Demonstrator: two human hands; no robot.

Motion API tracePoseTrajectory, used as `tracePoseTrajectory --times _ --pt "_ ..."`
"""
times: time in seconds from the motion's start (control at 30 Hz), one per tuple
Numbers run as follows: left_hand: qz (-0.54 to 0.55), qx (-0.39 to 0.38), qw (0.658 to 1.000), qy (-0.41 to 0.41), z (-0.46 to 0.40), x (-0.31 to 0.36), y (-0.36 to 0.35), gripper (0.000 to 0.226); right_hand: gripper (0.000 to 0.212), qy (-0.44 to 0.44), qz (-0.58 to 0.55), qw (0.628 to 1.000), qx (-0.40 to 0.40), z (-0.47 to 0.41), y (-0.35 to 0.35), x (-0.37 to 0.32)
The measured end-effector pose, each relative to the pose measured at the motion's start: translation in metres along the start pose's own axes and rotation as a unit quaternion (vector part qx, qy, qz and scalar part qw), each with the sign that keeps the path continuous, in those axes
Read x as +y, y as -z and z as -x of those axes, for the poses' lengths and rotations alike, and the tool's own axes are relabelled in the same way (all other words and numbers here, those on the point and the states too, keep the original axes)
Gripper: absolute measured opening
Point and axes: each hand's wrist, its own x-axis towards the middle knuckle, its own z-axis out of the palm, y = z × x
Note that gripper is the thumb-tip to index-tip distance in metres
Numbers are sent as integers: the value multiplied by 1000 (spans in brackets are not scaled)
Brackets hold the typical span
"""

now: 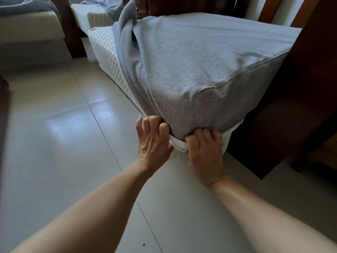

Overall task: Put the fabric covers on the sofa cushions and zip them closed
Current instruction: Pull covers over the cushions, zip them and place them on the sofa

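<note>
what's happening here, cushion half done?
A person is fitting a grey woven fabric cover over a cream foam sofa cushion. The left hand and right hand both grip the cover's edge at the near bottom corner. The cushion's left side is bare, loose cover bunched at the far corner. Not zipped. Another bare cushion lies behind.

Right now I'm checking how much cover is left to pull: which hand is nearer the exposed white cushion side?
Left. The left hand grips the cover's edge nearest the bare cushion side; the right hand grips farther right.
</note>
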Motion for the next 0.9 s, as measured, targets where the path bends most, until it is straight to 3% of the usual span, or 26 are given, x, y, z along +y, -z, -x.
tracePoseTrajectory --times 0.17,0.33,0.53,0.6,0.8,0.9 --pt "18 29 999 -38 -33 1 -6 42 36 -49 -6 998 37 -15 -3 12" --pt "-16 -54 997 -55 -63 21 -24 45 32 -60 34 997 16 -19 -1 52" --pt "34 -45 997 -55 -52 25 -46 17 19 -37 22 999 2 -6 -12 72" --pt "40 -49 996 -56 -54 24 -48 26 7 -32 -4 999 -2 -4 -8 77" --pt "36 -54 997 -45 -51 24 -37 44 14 -22 -19 999 -41 -7 8 77" --pt "30 -40 998 -42 -52 28 -34 32 21 -45 -30 997 -49 -9 12 70"
